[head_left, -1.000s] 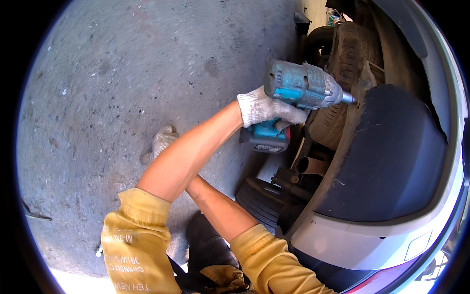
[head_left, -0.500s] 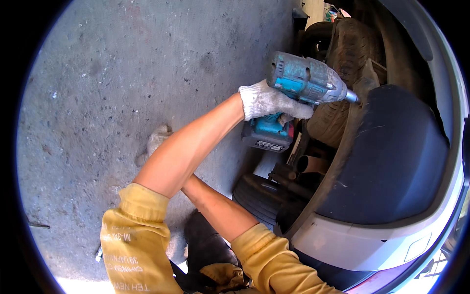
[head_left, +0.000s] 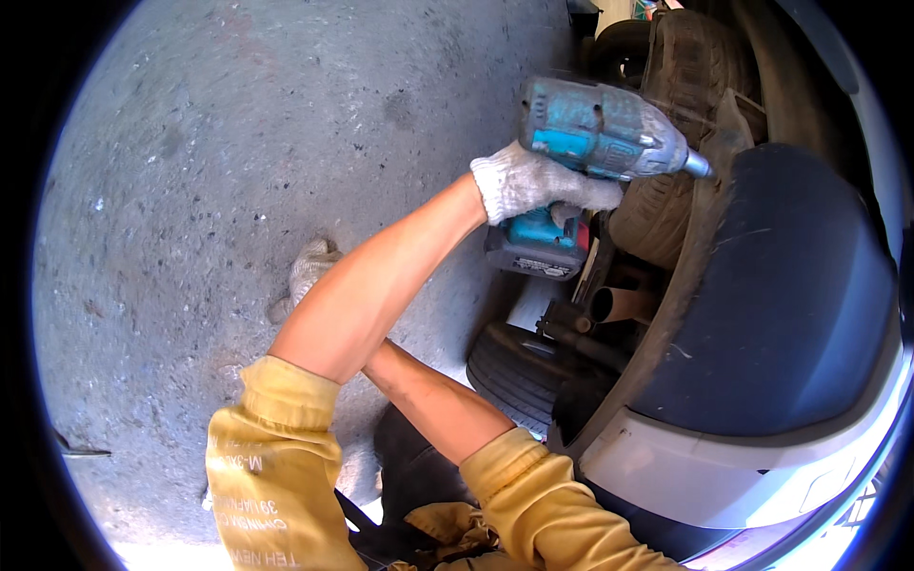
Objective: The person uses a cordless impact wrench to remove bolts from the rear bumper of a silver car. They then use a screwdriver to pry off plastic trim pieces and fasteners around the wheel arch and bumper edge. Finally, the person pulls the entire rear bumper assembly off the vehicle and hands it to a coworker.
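Note:
My left hand (head_left: 528, 186), in a knitted off-white glove, grips the handle of a teal-and-grey impact driver (head_left: 605, 128) with a dark battery below. The driver's metal nose points right, against the edge beside a dark bumper panel (head_left: 757, 305), near a dirty upright tire (head_left: 681, 86). My gloved right hand (head_left: 309, 266) is lower left, over the floor and partly hidden behind my left forearm; I cannot tell how its fingers are held.
A car's pale body edge (head_left: 705, 476) curves along the right, with an exhaust pipe (head_left: 624, 305) and another tire (head_left: 514, 385) underneath. Grey concrete floor (head_left: 219, 133) spreads across the left. A thin dark object (head_left: 86, 449) lies at the far left.
The driver and my left hand have shifted up and rightward in the picture, as has the car's panel. The left hand keeps its grip; my right hand remains behind the forearm.

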Demonstrator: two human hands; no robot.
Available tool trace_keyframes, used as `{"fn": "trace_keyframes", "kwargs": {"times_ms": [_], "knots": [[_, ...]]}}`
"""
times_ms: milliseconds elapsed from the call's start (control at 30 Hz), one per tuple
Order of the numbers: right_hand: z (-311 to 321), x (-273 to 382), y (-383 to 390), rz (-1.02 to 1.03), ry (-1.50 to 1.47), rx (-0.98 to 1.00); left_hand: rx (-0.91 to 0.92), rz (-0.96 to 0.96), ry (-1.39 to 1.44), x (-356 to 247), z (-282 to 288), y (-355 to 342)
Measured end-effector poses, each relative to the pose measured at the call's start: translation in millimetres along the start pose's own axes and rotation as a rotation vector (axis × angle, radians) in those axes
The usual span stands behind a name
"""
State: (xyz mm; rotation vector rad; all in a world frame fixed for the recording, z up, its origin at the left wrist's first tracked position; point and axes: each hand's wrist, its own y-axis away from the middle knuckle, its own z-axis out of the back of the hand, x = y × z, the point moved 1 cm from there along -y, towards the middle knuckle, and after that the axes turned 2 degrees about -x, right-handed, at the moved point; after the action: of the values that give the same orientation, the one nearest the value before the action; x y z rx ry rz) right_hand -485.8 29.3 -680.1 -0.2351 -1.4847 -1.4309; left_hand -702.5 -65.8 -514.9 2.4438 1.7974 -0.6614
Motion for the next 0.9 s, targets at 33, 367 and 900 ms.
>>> {"fn": "trace_keyframes", "kwargs": {"times_ms": [33,367,900], "knots": [[-0.8,1.6,2.3,-0.018,-0.01,0.003,-0.005,-0.008,0.027,1.2,-0.1,0.2],[3.2,8.8,6.4,-0.094,-0.053,0.006,0.01,0.005,-0.002,0.8,0.2,-0.5],[4.0,19.4,5.0,-0.156,-0.117,0.021,-0.002,0.024,-0.022,0.2,4.8,1.5]]}}
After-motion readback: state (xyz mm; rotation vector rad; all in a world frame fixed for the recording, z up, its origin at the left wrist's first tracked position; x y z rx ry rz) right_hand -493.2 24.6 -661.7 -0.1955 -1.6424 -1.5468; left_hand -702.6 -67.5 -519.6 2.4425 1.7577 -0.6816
